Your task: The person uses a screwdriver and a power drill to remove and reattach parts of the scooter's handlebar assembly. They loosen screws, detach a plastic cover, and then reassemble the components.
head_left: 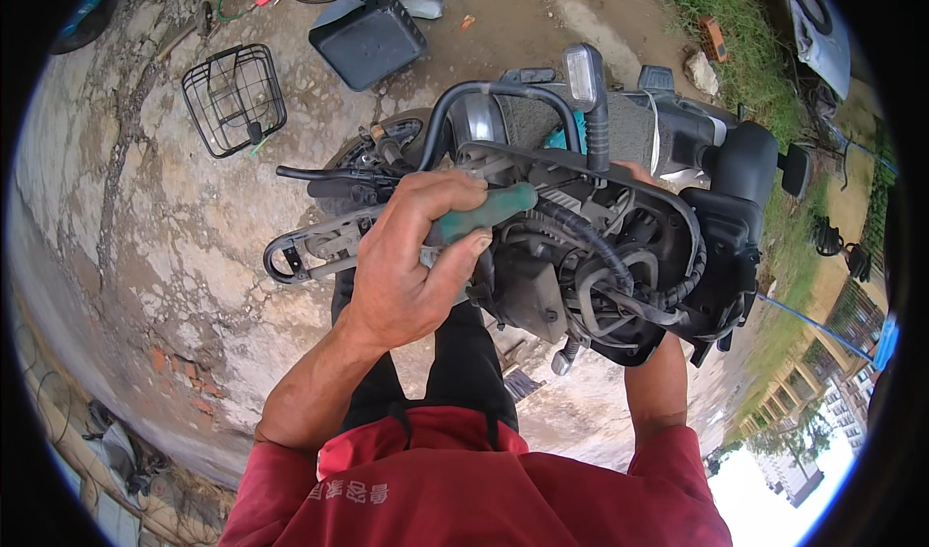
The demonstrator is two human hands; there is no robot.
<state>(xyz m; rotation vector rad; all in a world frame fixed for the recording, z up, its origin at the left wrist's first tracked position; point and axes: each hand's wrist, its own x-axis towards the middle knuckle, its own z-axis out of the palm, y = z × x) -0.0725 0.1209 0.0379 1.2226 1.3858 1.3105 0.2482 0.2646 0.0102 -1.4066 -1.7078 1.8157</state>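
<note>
Left hand [411,257] clamped around a green-handled screwdriver [484,213] at the scooter's [619,247] opened front.

A wire basket [235,97] and a black plastic tray [368,36] lie on cracked concrete [126,218] at upper left; the screwdriver's smooth handle juts rightward from the fist, pressed against grey panels; ribbed black cables [600,257] coil beside it; the right hand [634,172] is mostly hidden behind the scooter's body, so its grip cannot be told.
</note>
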